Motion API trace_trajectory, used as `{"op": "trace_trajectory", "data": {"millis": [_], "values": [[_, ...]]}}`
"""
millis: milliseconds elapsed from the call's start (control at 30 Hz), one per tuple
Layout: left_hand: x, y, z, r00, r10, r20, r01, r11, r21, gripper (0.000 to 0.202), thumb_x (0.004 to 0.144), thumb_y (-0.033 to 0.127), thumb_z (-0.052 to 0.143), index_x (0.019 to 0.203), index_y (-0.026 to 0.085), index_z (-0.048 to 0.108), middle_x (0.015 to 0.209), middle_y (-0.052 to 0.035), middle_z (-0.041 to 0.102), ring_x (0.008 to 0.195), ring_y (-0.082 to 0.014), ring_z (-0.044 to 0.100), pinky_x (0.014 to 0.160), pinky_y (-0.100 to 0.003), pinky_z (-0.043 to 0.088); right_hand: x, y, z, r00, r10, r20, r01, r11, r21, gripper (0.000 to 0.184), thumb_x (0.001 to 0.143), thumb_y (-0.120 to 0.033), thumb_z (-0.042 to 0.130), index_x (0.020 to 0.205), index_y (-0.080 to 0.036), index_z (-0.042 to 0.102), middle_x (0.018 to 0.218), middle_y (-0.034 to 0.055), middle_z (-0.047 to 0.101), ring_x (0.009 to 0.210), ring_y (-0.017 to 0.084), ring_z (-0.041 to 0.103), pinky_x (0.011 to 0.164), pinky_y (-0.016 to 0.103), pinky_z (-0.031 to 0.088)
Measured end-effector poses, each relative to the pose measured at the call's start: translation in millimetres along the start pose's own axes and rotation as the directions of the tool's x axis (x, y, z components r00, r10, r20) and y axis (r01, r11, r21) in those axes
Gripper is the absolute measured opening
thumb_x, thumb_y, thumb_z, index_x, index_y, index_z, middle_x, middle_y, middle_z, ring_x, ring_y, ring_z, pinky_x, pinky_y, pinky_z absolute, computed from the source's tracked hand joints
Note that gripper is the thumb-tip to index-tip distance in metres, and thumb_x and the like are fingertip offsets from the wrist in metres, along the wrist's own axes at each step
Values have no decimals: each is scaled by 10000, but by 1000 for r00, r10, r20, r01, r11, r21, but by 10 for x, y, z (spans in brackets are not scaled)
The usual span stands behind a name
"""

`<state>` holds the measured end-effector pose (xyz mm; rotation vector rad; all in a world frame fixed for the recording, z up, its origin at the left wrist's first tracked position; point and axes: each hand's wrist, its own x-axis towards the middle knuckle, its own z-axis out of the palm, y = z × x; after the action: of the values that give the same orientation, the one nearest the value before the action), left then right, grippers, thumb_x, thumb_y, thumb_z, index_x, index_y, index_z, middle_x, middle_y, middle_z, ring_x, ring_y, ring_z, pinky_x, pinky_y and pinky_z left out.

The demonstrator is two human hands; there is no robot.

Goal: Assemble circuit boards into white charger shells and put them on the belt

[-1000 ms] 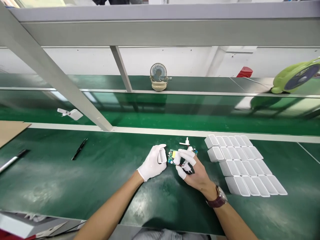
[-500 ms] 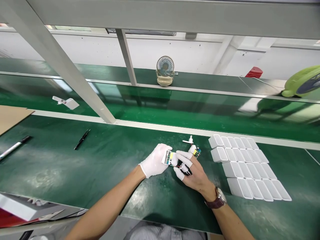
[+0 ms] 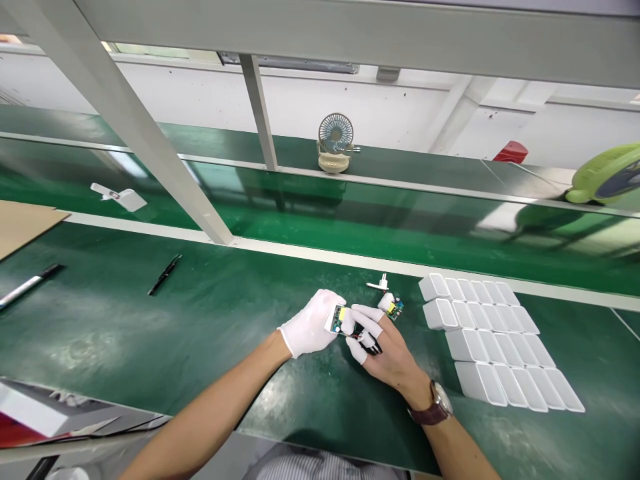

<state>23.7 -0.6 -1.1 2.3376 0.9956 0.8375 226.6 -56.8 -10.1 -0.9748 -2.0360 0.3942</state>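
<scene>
My left hand (image 3: 311,323), in a white glove, is closed around a white plastic housing (image 3: 329,320). A green circuit board (image 3: 339,319) with a yellow component lies at the housing's open end, partly inside it as far as I can see. My right hand (image 3: 387,347), with white covers on some fingertips, grips the board's other end. Under those fingers are a white plug piece with prongs (image 3: 367,341), thin wires and a black part, all partly hidden. Just beyond my right hand, a second circuit board (image 3: 395,307) lies wired to a white plug piece (image 3: 383,283).
Several white plastic housings (image 3: 493,347) stand in rows on the right of the green bench (image 3: 215,347). A black pen-like tool (image 3: 165,275) and a marker (image 3: 30,287) lie left. Past the ledge, a white plastic part (image 3: 120,197) rests on the green strip. A slanted post (image 3: 145,140) rises left.
The circuit board appears slightly farther into the housing, and my right hand has tilted a little around the plug piece. The whole view has shifted slightly.
</scene>
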Motion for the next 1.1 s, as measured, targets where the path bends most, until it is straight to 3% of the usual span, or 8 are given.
{"op": "trace_trajectory", "data": {"millis": [667, 933, 1100], "values": [[-59, 10, 38, 997, 24, -76, -25, 1000, -9, 72, 752, 157, 640, 802, 205, 620, 801, -61, 624, 818, -230, 630, 772, -380, 524, 0, -22, -7, 998, -57, 15, 58, 996, -61, 668, 867, -109, 670, 1473, -221, 412, 1342, 157, 572, 1193, 286, 575, 954, 478, 552], [-107, -76, 80, 983, 127, -135, -128, 992, 3, 328, 810, 168, 658, 1122, 162, 558, 988, -116, 612, 948, -245, 609, 829, -406, 548, 6, -22, -13, 996, -88, 8, 89, 991, -100, 673, 856, -92, 674, 1470, -202, 420, 1334, 169, 578, 1209, 299, 567, 959, 493, 549], [-101, -89, 86, 985, 127, -118, -126, 992, 13, 327, 814, 186, 669, 1116, 168, 546, 974, -104, 612, 943, -246, 604, 830, -409, 548, -2, -19, -17, 996, -91, 12, 92, 989, -118, 675, 848, -77, 664, 1468, -192, 424, 1327, 173, 581, 1217, 300, 565, 968, 496, 548]]}}
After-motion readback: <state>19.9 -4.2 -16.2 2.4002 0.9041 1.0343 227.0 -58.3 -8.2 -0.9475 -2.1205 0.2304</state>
